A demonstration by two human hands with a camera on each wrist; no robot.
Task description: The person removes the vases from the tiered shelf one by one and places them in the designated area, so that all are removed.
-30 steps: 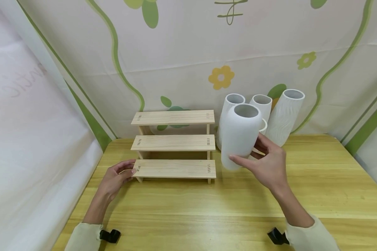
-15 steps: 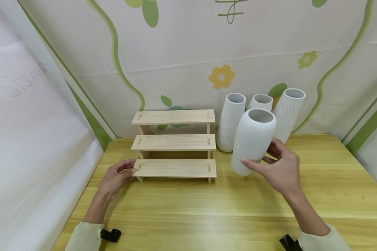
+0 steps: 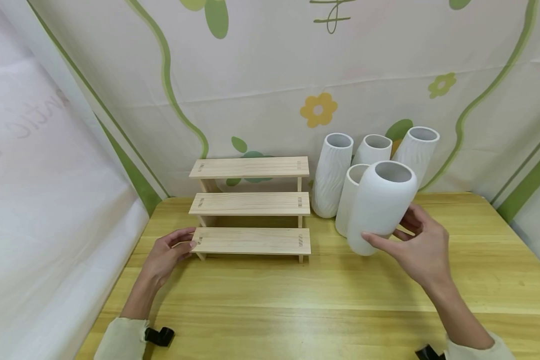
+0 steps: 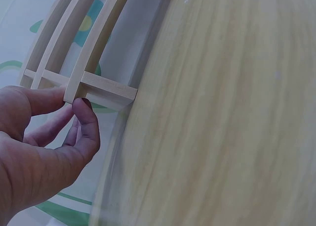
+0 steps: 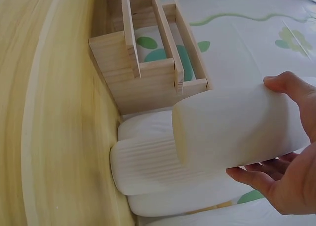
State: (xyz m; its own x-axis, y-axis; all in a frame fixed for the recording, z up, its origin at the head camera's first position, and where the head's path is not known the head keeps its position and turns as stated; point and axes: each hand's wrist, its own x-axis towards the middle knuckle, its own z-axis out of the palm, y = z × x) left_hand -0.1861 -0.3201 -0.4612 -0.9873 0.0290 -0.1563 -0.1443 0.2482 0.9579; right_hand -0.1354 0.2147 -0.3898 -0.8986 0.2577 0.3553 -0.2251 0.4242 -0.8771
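Note:
A smooth white vase (image 3: 380, 210) is held in my right hand (image 3: 420, 245), thumb on its near side and fingers round its right. The right wrist view shows the vase's base (image 5: 180, 132) raised off the tabletop, beside a ribbed white vase (image 5: 143, 161). At the left, my left hand (image 3: 168, 255) pinches the end of the lowest board of a three-tier wooden display shelf (image 3: 252, 241). In the left wrist view the thumb and forefinger (image 4: 86, 119) meet at that board's corner. All three tiers of the shelf are bare.
Behind the held vase stand several other white vases, among them a textured one (image 3: 333, 175) by the shelf and another (image 3: 417, 150) at the right. A printed cloth (image 3: 261, 75) hangs behind the wooden table (image 3: 270, 310).
My right hand has carried the smooth vase rightward and slightly nearer, uncovering the vases behind its left side. My left hand keeps its place on the shelf.

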